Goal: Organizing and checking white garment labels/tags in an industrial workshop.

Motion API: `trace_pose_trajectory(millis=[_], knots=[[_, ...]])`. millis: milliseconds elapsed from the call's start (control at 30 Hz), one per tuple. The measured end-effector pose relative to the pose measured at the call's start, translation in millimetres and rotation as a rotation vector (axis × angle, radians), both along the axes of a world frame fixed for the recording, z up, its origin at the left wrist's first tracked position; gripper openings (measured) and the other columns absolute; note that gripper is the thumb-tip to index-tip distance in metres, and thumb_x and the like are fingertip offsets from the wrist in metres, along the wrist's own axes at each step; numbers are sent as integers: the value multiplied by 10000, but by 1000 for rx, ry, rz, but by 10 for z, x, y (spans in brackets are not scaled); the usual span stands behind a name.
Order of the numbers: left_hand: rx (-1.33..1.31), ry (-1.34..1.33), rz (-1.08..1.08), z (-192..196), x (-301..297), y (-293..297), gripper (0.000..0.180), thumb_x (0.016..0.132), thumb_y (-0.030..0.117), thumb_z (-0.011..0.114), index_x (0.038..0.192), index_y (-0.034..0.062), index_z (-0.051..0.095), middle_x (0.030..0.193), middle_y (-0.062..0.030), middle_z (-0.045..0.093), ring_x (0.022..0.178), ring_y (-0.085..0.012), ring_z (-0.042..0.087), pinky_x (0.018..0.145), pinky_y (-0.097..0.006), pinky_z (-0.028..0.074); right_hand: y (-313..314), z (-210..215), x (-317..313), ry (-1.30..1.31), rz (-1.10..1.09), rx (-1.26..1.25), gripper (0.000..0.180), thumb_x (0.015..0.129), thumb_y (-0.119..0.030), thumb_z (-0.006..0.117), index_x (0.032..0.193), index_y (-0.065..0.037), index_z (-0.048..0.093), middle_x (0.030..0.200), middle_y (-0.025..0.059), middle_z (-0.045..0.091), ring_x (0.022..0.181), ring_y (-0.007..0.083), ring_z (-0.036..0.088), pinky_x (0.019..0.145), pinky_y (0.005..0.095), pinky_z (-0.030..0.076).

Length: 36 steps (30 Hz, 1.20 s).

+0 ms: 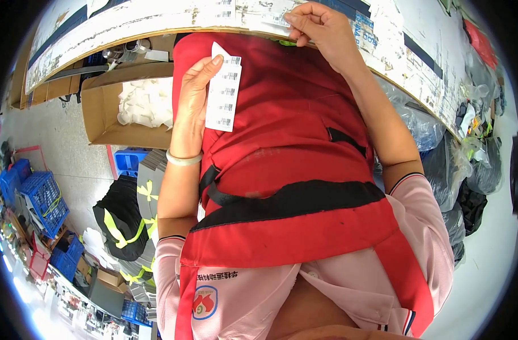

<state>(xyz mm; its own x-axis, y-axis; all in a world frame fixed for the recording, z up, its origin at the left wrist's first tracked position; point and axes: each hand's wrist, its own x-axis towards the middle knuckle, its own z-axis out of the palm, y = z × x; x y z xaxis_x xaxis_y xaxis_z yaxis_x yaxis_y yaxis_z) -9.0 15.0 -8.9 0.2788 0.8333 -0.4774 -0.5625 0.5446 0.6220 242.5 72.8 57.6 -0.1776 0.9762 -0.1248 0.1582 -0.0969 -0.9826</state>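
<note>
My left hand (196, 82) is closed on a sheet of white barcode labels (222, 96), pinched near its top between thumb and fingers. The sheet hangs upright in front of my red apron (287, 102), and its top corner is bent to a point. Over the edge of the worn white tabletop (157, 20), my right hand (321, 28) has its fingers curled and pressed together. A small white printed label (276, 18) lies right at its thumb tip; whether the fingers pinch it is hidden. Another label strip (218, 11) lies on the tabletop to the left.
Below the table's edge at left, an open cardboard box (103, 113) holds white paper scraps (145, 105). Blue plastic crates (43, 198) and black bundles with yellow-green ties (123, 215) stand on the floor at left. Filled plastic bags (440, 164) crowd the right side.
</note>
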Motion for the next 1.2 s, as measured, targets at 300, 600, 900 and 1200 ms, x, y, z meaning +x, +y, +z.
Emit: trace_pose_trajectory(millis=[300,600,900,1200], knots=[[-22,-17,33,-11,12,20,125,873,149,669,891,25,665,775,-59,684,599,-101,630,521,-213,503,58,-60,-44,11,-24,-237,147,909,-94,594,926,52,608,750,107,636,613,147,620,515,245,519],[-18,-39,38,-22,8,17,117,878,144,662,889,27,665,782,-59,688,617,-102,643,541,-215,522,72,-121,-85,-27,-36,-219,164,904,-101,605,898,63,592,749,118,630,581,153,612,485,251,515],[-24,-35,27,-8,4,14,129,872,151,671,895,24,665,783,-60,687,616,-100,639,538,-217,521,76,-44,-112,-110,-19,-223,157,898,-95,609,877,58,584,736,117,628,572,151,612,477,251,512],[-12,12,29,-30,14,11,154,880,185,663,936,42,662,809,-41,688,631,-90,632,553,-203,507,76,-102,-81,-116,-22,-202,164,895,-96,613,861,62,584,722,118,627,561,150,610,467,253,512]])
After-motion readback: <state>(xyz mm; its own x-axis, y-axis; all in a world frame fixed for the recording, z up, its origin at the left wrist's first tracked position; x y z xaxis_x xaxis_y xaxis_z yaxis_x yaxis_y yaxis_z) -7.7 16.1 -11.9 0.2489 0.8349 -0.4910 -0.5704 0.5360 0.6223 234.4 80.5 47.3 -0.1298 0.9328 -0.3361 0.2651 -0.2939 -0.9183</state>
